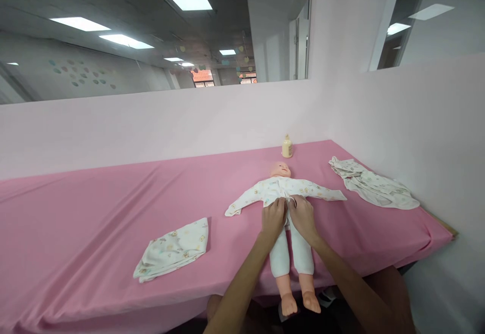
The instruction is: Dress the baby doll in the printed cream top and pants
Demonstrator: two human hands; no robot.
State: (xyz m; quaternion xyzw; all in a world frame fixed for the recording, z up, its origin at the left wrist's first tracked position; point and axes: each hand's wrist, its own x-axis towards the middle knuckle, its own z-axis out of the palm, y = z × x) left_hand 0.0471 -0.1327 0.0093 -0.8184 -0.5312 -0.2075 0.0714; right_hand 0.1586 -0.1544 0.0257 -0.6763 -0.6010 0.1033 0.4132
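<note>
Pink counter (pixel 113 212) supports the baby doll (pixel 279 252) flat, presumably for steadiness. Left-hand grip (pixel 273 217) pinches shirt front (pixel 273 187); right-hand grip (pixel 303 218), white tie (pixel 291 198).

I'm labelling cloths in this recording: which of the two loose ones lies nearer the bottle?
The rumpled printed cloth on the right, beside the wall. The other, a folded cloth left of the doll, lies farther from the bottle.

Baby doll (pixel 279 255) on its back, R part of worktop (pixel 212 187), head far, bare feet sticking past near edge. Wearing white long-slv top (pixel 273 188) w/ small print; sleeves spread L & R, thin white tie (pixel 292 199) at front. Legs white to abt shins.
</note>
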